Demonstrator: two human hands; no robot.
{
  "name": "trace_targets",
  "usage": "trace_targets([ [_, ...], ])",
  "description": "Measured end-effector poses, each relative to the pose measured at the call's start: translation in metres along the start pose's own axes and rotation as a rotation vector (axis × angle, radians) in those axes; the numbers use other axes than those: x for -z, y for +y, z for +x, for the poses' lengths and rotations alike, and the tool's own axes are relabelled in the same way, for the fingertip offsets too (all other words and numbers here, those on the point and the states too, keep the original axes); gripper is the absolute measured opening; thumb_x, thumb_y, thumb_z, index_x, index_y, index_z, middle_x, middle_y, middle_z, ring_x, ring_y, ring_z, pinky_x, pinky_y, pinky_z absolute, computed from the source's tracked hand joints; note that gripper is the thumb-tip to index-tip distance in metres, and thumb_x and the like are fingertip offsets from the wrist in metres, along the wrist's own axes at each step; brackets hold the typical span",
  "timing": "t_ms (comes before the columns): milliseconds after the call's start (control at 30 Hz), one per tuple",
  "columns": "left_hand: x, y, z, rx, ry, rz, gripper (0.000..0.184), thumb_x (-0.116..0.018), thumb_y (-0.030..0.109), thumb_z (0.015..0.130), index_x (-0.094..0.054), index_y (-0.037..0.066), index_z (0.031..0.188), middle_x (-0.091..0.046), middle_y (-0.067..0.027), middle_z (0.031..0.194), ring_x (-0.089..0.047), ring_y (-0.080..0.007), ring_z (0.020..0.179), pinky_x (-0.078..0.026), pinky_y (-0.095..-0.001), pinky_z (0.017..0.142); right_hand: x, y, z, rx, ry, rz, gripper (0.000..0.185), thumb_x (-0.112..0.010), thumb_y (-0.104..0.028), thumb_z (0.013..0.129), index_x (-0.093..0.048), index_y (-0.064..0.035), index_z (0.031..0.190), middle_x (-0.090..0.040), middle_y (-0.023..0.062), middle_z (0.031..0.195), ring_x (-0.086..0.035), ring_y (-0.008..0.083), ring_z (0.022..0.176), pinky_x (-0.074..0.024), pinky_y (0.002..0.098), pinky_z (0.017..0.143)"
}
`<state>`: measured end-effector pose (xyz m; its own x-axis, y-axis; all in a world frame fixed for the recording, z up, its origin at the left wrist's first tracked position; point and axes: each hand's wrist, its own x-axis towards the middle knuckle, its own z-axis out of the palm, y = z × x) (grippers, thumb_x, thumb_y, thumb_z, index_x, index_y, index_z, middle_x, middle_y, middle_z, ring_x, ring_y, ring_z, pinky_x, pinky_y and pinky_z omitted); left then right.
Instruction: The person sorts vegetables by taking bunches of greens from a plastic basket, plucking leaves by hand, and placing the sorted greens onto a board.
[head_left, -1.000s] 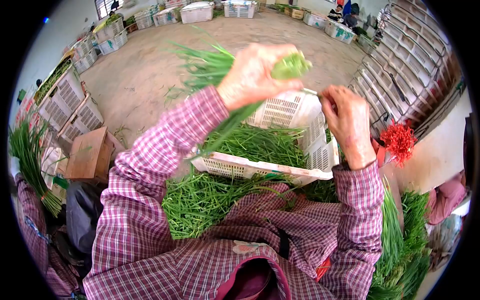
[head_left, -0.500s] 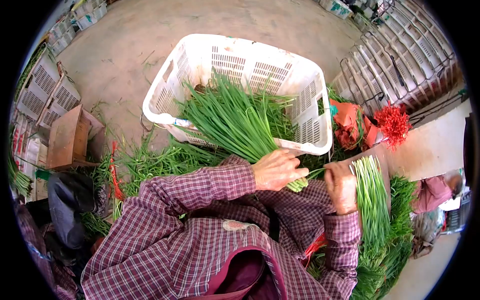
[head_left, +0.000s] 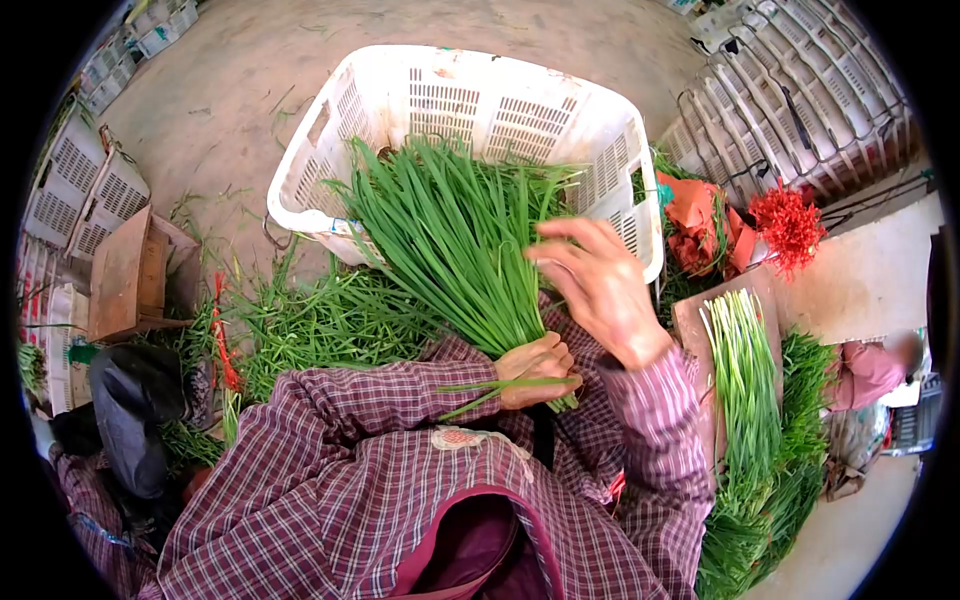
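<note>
My left hand is closed round the lower stems of a bunch of garlic chives. The bunch fans out over the near rim of a white plastic basket. A few loose blades stick out sideways beside my left fingers, across the sleeve. My right hand is raised beside the bunch, its fingers spread and holding nothing that I can see. Near my right forearm lies a heap of chives with pale stem ends on a board.
Loose green leaves litter the floor at left, near a wooden box. Red ties sit at right, before stacked white crates. Another person in pink is at far right; a dark-trousered leg shows at left.
My right hand has moved from beside the chive heap up and left to the bunch, its fingers opening. The left hand has shifted slightly down, still holding the bunch.
</note>
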<state>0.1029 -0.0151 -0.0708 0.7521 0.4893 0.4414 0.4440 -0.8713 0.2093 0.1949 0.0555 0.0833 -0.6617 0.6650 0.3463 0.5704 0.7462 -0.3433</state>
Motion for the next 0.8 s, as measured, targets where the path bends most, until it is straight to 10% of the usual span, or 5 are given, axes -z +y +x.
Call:
trace_targets([
  [333,0.01,0.006,-0.001,-0.063,-0.097,0.237,0.012,-0.056,0.02,0.071,-0.048,0.011,0.07,-0.049,-0.0031,0.07,-0.049,-0.0174,0.07,-0.039,-0.0292,0.07,-0.056,0.035,0.034,0.18,-0.13,-0.183,0.01,-0.068,-0.013,0.073,-0.067,-0.0118,0.083,-0.056,-0.0003,0.116,-0.048,0.0245,0.115,-0.037,0.0426,0.099],
  [567,0.002,0.007,-0.008,-0.086,-0.142,0.325,0.012,-0.056,0.021,0.075,-0.047,0.012,0.074,-0.044,-0.0024,0.068,-0.048,-0.017,0.07,-0.039,-0.0298,0.072,0.002,0.066,0.062,-0.014,0.434,-0.492,0.003,-0.065,-0.014,0.078,-0.064,-0.0119,0.079,-0.061,0.0017,0.093,-0.057,0.0214,0.089,-0.0462,0.0368,0.076],
  [700,-0.012,0.003,-0.012,-0.167,-0.104,0.433,0.014,-0.055,0.021,0.077,-0.045,0.012,0.076,-0.042,-0.002,0.068,-0.046,-0.017,0.068,-0.038,-0.0288,0.071,0.033,0.012,0.076,-0.17,0.492,0.285,0.016,-0.064,-0.024,0.085,-0.067,-0.0086,0.089,-0.066,0.0057,0.091,-0.062,0.0189,0.079,-0.0492,0.0308,0.069],
  [800,-0.024,0.005,-0.017,-0.146,-0.212,0.399,0.012,-0.054,0.02,0.081,-0.05,0.01,0.085,-0.047,-0.0059,0.073,-0.05,-0.0214,0.074,-0.041,-0.0343,0.076,0.014,-0.035,0.065,-0.038,0.013,0.814,0.019,-0.06,-0.021,0.089,-0.065,-0.0065,0.101,-0.067,0.0077,0.092,-0.063,0.0153,0.08,-0.0495,0.029,0.071],
])
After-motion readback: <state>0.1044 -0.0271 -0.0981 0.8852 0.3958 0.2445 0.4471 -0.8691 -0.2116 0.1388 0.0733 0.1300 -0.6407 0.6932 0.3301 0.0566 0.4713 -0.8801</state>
